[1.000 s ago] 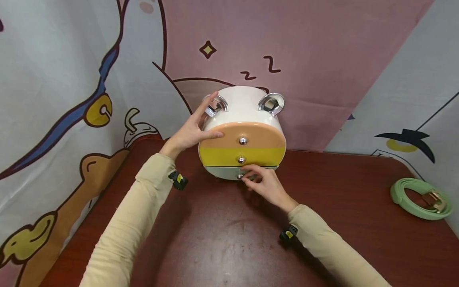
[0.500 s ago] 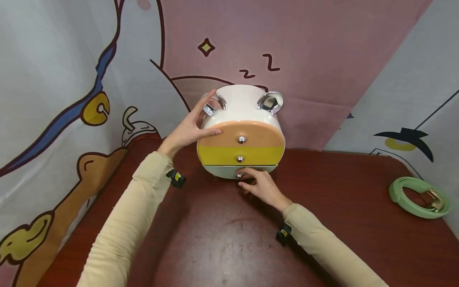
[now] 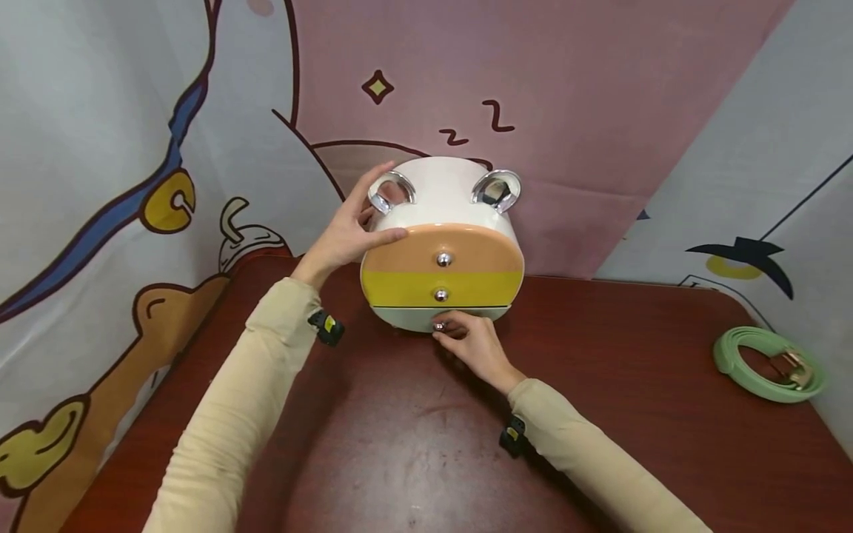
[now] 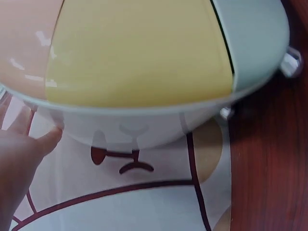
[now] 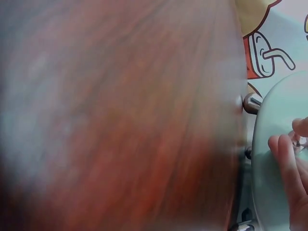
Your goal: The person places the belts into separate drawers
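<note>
A small rounded white drawer box [image 3: 449, 194] stands at the back of the table, with shiny silver ears and a front banded orange, yellow and pale green. My left hand [image 3: 343, 235] rests on its upper left, thumb straight along the orange front's edge and fingers spread behind the left ear [image 3: 402, 181]. In the left wrist view, part of that hand [image 4: 19, 154] touches the white side. My right hand [image 3: 481, 349] pinches the silver knob [image 3: 439, 326] of the pale green bottom drawer [image 3: 406, 318] between thumb and fingers. A thin dark gap runs above this drawer.
A coiled pale green belt [image 3: 736, 363] with a gold buckle lies at the right on the dark red-brown table [image 3: 400, 444]. Printed cartoon cloth [image 3: 560, 81] hangs right behind the box and along the left side.
My right fingers have closed in around the bottom knob from a looser pose. My left hand stays at the box's upper left. The view has shifted slightly.
</note>
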`<action>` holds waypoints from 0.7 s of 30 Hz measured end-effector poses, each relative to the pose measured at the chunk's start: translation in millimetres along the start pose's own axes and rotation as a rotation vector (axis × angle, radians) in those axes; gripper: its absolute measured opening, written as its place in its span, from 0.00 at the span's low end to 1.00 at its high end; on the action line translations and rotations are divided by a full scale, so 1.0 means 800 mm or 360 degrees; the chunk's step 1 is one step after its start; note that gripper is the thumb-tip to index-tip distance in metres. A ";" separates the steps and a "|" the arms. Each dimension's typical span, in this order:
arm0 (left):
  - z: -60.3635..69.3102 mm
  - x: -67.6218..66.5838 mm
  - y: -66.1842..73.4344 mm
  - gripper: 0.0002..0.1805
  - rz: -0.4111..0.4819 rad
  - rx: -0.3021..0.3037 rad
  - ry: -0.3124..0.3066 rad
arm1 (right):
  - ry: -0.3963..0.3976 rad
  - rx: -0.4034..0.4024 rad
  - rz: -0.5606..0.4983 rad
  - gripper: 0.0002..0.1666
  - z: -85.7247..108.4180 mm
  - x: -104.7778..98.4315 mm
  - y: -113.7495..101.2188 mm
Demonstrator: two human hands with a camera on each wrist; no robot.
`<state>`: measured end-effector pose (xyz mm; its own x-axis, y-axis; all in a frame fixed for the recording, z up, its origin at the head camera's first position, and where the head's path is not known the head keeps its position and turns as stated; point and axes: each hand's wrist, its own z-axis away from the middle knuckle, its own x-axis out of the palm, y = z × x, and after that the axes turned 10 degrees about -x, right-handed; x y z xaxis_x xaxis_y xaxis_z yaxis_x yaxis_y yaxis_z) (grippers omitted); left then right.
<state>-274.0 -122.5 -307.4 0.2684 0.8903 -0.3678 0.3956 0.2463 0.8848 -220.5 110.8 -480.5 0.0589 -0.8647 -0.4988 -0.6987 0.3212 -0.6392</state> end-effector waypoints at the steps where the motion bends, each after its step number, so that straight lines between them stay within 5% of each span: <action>1: -0.001 0.001 -0.001 0.47 0.0051 0.0009 -0.0014 | 0.0014 -0.0006 0.0009 0.11 -0.001 0.001 0.000; 6: -0.004 0.004 -0.004 0.46 0.0249 0.0051 -0.0086 | 0.0083 -0.0025 0.0085 0.10 -0.001 0.004 -0.001; 21: -0.006 0.002 -0.010 0.46 0.0326 0.0029 -0.0123 | 0.0139 0.0009 0.0070 0.11 0.003 0.007 -0.006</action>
<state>-280.8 -120.9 -313.8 0.4110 0.8889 -0.2024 0.3417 0.0556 0.9381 -215.6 105.4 -481.6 -0.0344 -0.8801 -0.4735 -0.6950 0.3615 -0.6215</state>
